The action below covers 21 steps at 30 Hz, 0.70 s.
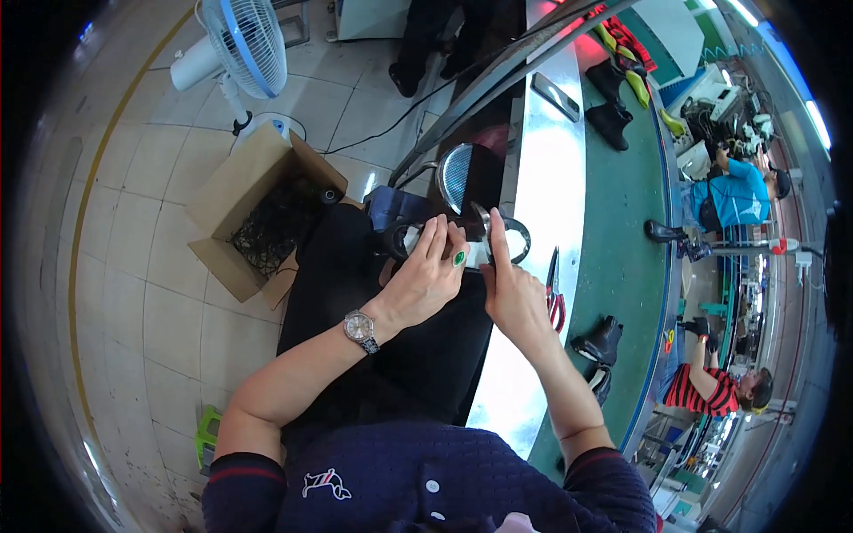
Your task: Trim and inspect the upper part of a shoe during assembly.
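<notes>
My left hand [422,277] rests over a black shoe-like piece with a pale inside [397,238], its fingers bent and close together. Beside it, my right hand [517,298] is closed around something mostly hidden, with the index finger stretched forward. A shiny, dark, rounded metal piece [480,220] shows between the two hands; I cannot make out its kind. Past the right fingers, a black curved rim with a pale inside [520,240] lies at the edge of the metal bench. Red-handled pliers [556,306] lie on the bench just right of my right hand.
Along the shiny metal bench [542,169] runs a green conveyor belt [622,231] carrying black boots [601,340]. A phone [555,96] lies farther up the bench. An open cardboard box [222,209] of dark pieces and a fan [240,44] stand left. Two people work across the belt.
</notes>
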Available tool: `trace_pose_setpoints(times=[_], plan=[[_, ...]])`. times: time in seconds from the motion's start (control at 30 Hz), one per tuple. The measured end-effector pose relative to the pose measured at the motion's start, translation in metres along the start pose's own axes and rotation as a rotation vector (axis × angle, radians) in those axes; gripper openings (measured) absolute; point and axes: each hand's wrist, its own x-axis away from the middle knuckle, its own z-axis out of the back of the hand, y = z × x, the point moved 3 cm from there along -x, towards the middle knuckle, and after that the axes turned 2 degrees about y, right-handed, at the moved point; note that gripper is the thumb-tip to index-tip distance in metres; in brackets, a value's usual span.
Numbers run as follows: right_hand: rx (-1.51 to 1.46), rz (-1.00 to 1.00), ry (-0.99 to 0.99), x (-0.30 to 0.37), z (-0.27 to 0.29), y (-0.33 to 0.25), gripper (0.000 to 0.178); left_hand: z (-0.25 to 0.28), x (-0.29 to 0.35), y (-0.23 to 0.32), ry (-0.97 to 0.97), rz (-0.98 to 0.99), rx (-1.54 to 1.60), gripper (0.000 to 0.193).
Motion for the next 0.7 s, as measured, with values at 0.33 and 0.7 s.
trace_pose_setpoints(times=[0.33, 0.7], plan=[[0.068, 0.041, 0.036, 0.003, -0.003, -0.014, 0.081, -0.001, 0.011, -0.004, 0.136, 0.006, 0.074, 0.036], [-0.007, -0.003, -0.151, -0.002, 0.011, -0.029, 0.084, 0.023, 0.001, -0.025, -0.006, 0.32, 0.318, 0.047]])
